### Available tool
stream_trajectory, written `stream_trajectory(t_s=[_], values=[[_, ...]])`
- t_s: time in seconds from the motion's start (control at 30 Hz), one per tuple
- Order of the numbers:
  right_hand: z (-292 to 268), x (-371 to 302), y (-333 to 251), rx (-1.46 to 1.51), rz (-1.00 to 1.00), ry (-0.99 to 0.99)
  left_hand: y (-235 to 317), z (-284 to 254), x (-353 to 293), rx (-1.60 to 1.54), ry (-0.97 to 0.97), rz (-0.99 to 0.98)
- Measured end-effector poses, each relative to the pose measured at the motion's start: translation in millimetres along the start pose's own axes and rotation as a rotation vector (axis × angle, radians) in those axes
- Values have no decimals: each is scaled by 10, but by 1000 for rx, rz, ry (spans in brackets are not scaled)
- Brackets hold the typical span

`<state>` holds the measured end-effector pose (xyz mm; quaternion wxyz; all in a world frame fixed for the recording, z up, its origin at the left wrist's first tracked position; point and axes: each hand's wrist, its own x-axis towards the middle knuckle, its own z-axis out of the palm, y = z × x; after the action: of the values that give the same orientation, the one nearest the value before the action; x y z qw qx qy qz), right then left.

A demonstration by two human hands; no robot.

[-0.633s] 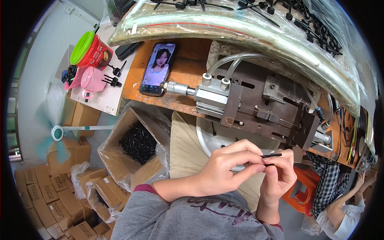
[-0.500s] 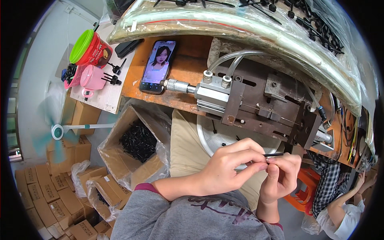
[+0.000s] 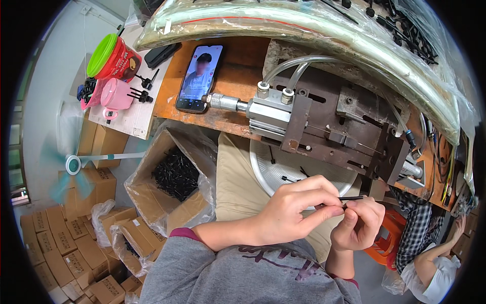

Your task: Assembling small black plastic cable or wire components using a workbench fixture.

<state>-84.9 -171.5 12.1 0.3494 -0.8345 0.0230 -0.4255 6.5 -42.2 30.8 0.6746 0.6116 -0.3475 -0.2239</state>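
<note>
A thin black plastic pin (image 3: 353, 198) is pinched between two hands above the lap.

The left hand (image 3: 293, 213) is curled, its fingertips closed on the pin; the right hand (image 3: 360, 224) is clenched around the pin's other end. A plastic-lined cardboard box (image 3: 152, 200) is filled with black pins. A round metal tray (image 3: 263, 175) lies under the rusty pneumatic press (image 3: 324, 126) on an orange workbench (image 3: 238, 76).

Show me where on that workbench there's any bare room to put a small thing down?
Little room. One bare strip of orange benchtop lies between the phone and the metal press. The white board is free near its front edge, below the pink cup. The silver tray holds only a few black pieces. The plastic-wrapped bundle crowds the back.
</note>
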Motion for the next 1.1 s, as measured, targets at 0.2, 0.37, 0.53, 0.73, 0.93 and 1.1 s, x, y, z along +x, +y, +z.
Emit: stream_trajectory(t_s=[0.2,0.37,0.53,0.73,0.93,1.1], values=[[-61,84,30,236,347,272,-61,-60,-93,39,6,36],[-5,139,24,546,640,141,71,-41,-27,149,46,184],[1,213,53,779,804,17,120,-179,-57,253,-40,239],[62,293,65,937,846,-30,85,-279,-58,272,-91,334],[75,354,50,998,877,7,18,-254,-66,335,-111,414],[47,330,89,1016,871,1,7,-246,-94,362,-151,393]])
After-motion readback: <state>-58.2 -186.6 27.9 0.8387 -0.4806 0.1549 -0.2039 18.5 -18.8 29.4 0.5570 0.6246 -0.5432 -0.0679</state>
